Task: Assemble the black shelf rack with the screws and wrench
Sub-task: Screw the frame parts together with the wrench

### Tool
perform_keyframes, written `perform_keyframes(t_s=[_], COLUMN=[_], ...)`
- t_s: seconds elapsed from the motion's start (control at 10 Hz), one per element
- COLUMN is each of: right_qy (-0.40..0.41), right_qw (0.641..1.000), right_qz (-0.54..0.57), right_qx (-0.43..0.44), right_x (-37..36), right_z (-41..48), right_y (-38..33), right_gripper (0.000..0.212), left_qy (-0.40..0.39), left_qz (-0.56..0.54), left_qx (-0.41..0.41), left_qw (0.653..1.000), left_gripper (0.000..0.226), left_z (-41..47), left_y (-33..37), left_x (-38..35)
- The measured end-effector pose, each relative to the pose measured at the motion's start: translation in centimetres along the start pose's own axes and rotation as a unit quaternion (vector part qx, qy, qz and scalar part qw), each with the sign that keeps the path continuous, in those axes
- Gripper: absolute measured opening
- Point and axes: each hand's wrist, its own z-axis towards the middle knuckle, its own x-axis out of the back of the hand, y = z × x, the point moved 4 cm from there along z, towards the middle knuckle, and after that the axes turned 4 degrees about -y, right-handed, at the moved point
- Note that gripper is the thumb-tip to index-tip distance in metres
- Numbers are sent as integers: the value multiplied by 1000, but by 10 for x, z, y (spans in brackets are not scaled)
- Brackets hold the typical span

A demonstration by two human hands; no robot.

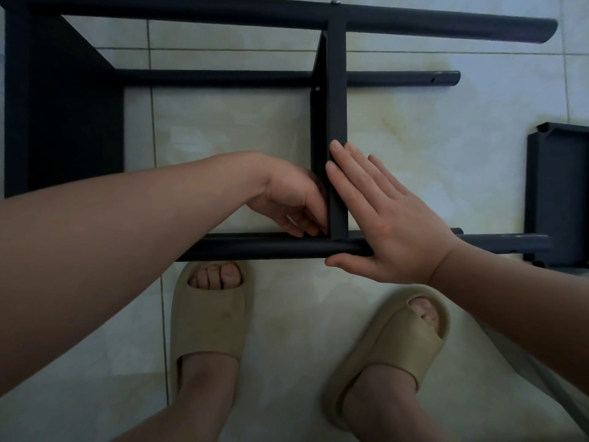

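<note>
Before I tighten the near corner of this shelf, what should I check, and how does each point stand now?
1. Right hand braces the shelf panel: ok, flat against its edge.
2. Panel meets the near pole: ok, they touch.
3. Far pole joint screwed: ok, a screw head shows.
4. Screw in the left hand: cannot tell, its fingers hide the corner.
5. Wrench at hand: not ok, none in view.

Left hand [293, 199] is reaching in, wrist bent, fingers curling downward; grip unclear. Right hand [385, 218] is lying flat, fingers straight, thumb spread.
</note>
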Motion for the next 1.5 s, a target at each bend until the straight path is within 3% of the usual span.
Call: perform_keyframes(t_s=[0.3, 1.0, 1.2, 1.5], right_qy=[2, -6, -4, -1], right_qw=[1000, 1000, 1000, 1000], right_qz=[0, 6, 5, 5], right_qx=[1, -3, -2, 0], right_x=[0, 1, 1, -1], right_z=[1, 0, 0, 0], right_y=[0, -1, 0, 0], right_gripper=[103, 104, 104, 104], left_qy=[-7, 5, 6, 2], left_qz=[22, -34, 1, 10], left_qx=[51, -4, 32, -6], left_qw=[998, 999, 999, 1000], left_gripper=[15, 18, 12, 19], left_z=[-2, 1, -2, -2], left_y=[-4, -1, -6, 4], left_x=[1, -3, 2, -2])
